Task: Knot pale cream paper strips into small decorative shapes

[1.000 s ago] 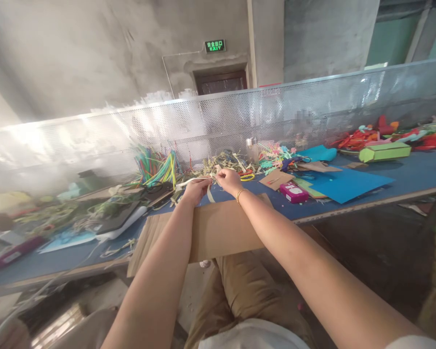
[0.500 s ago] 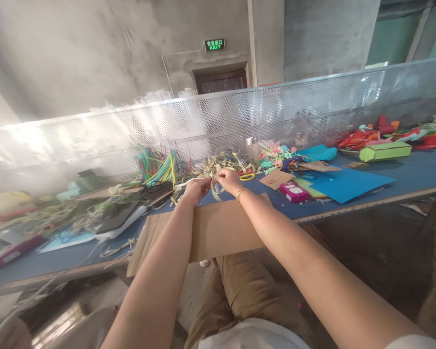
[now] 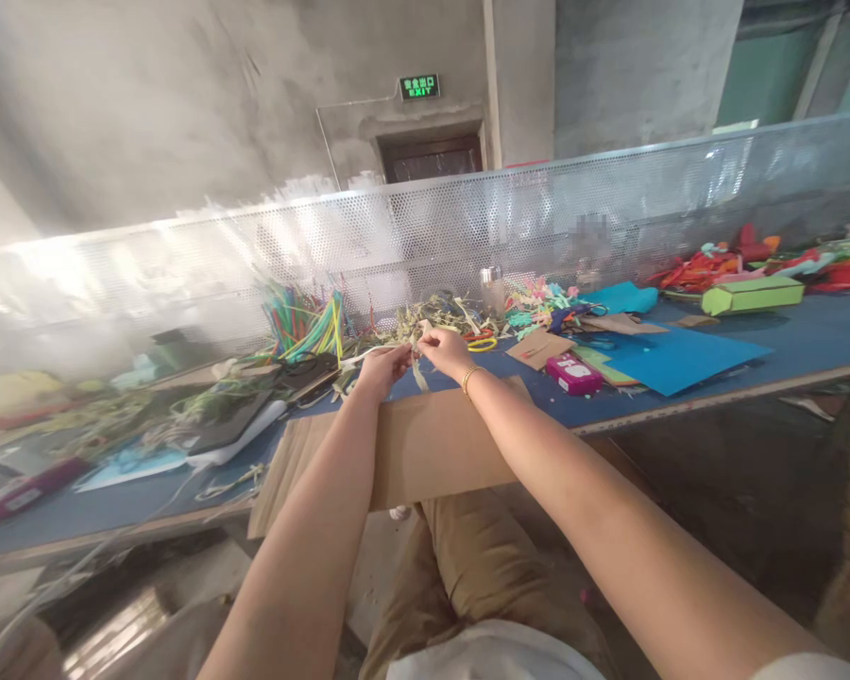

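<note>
Both my hands meet over the middle of the table, pinching a thin pale strip (image 3: 420,376) whose end hangs down between them. My left hand (image 3: 388,366) is closed on it from the left. My right hand (image 3: 446,353), with a gold bracelet at the wrist, pinches it from the right. Part of the strip sticks up above the fingertips. Whether it is knotted or folded there is too small to tell. Under my forearms lies a sheet of brown cardboard (image 3: 439,444), reaching over the table's front edge. A heap of similar pale-green strips (image 3: 435,314) is just behind my hands.
Bundled coloured stems (image 3: 304,326) stand left of the heap. On the right are a purple box (image 3: 573,374), blue sheet (image 3: 687,357) and green box (image 3: 755,296). A white cable (image 3: 113,538) crosses the left edge. A perforated metal screen (image 3: 439,222) backs the table (image 3: 807,335).
My hands stay in nearly the same place. The loop of strip hanging below my fingers has narrowed into a single hanging end.
</note>
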The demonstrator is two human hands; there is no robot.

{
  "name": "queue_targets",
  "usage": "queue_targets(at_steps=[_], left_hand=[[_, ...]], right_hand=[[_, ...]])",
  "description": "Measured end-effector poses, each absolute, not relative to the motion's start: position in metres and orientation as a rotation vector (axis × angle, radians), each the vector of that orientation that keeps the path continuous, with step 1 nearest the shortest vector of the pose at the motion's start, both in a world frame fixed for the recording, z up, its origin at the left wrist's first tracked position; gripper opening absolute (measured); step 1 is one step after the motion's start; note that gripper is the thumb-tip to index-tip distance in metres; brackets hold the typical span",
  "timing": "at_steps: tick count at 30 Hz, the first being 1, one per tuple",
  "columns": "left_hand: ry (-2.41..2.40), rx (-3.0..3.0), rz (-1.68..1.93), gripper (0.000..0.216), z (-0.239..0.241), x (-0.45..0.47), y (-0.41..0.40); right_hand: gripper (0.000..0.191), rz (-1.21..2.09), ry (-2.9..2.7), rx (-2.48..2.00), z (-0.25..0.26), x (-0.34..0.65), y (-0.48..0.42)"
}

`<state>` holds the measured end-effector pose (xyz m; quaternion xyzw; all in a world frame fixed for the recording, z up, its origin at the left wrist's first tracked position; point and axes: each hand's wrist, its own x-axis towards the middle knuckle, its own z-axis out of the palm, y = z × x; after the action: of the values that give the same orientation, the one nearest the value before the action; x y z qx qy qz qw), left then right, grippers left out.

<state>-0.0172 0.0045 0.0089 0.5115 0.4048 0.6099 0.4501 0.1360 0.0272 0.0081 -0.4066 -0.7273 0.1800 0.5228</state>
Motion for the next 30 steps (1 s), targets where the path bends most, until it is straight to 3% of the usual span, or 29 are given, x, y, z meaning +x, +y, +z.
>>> queue_targets(at_steps=[7, 30], left_hand=[[1.004, 1.279, 1.528, 0.027, 0.007, -0.019, 0.005], [0.992, 1.340, 1.480, 0.033, 0.005, -0.015, 0.006]], right_hand=[[0.007, 0.439, -1.734, -0.944, 0.008, 0.136, 0.029], [0.018, 0.458, -1.840, -0.915, 0.009, 0.137, 0.019]])
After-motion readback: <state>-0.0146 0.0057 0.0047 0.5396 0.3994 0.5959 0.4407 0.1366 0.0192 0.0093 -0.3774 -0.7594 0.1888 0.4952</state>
